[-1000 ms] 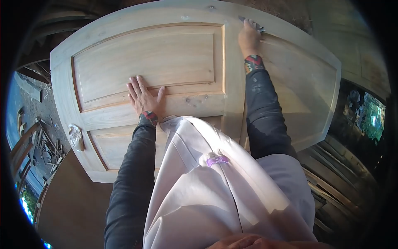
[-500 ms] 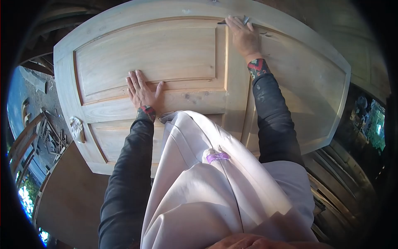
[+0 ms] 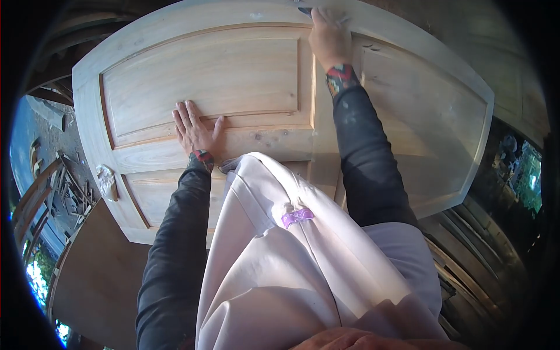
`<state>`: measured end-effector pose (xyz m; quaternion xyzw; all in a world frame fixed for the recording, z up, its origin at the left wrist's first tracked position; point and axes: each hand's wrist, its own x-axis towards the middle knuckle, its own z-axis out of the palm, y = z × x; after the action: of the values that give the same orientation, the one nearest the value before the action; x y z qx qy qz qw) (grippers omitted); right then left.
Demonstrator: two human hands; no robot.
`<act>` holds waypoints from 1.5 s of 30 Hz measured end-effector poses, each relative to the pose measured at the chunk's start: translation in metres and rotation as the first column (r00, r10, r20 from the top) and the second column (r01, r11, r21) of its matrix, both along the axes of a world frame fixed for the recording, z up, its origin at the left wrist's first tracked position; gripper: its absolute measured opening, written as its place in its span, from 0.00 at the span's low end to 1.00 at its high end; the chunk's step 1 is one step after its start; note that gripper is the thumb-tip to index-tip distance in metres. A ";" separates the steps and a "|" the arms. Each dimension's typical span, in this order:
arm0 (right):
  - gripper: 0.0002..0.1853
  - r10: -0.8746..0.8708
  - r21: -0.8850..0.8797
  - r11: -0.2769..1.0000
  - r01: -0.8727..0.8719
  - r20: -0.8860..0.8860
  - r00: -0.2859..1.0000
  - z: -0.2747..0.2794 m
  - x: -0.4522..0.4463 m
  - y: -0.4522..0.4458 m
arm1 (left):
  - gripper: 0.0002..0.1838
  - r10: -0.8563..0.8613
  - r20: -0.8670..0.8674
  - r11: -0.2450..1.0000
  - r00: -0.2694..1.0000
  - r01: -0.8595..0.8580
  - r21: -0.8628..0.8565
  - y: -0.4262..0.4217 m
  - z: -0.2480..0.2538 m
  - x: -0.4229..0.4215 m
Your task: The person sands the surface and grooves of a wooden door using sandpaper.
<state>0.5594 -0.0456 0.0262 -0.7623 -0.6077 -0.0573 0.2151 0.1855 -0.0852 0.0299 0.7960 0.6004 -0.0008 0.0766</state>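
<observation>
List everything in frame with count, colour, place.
Arched-looking panelled wooden door: one, pale, centre, under both hands.
Thin flat piece: one, dark, at right fingertips; type unclear.
Crumpled lump: one, whitish, on door's left edge.
Smooth flat board: one, brown, lower left.
Wood scraps: many, greyish, ground at left.
Long wooden strips: several, brown, lower right.
Clothing: pale pink, bottom centre; one purple patch.
Sleeves: two, dark, patterned cuffs.
Left hand: one, bare, spread on door.
Right hand: one, bare, door's top edge.
</observation>
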 end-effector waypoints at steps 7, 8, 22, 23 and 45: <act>0.20 -0.109 -0.014 0.994 0.109 -0.023 0.994 -0.008 -0.033 -0.062 | 0.54 0.016 -0.008 0.999 1.000 -0.016 -0.039 0.002 0.001 0.000; 0.20 -0.143 -0.027 0.989 0.142 -0.030 0.989 -0.011 -0.039 -0.067 | 0.54 0.008 -0.003 1.000 1.000 -0.008 -0.025 0.001 0.001 -0.001; 0.20 -0.153 -0.084 0.986 0.147 -0.069 0.986 -0.008 -0.013 0.000 | 0.54 0.002 -0.002 1.000 1.000 -0.002 -0.016 0.000 0.003 0.000; 0.19 -0.158 -0.077 0.985 0.154 -0.053 0.986 -0.011 -0.007 0.014 | 0.54 0.005 -0.007 1.000 1.000 -0.005 -0.017 0.000 0.003 0.001; 0.20 -0.077 0.060 0.995 0.077 -0.004 0.997 -0.012 -0.009 -0.084 | 0.54 -0.008 -0.003 1.000 1.000 0.008 -0.009 -0.001 -0.002 -0.005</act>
<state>0.5505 -0.1300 0.0145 -0.7786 -0.5755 -0.0831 0.2360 0.1808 -0.0860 0.0277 0.7981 0.5974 -0.0050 0.0791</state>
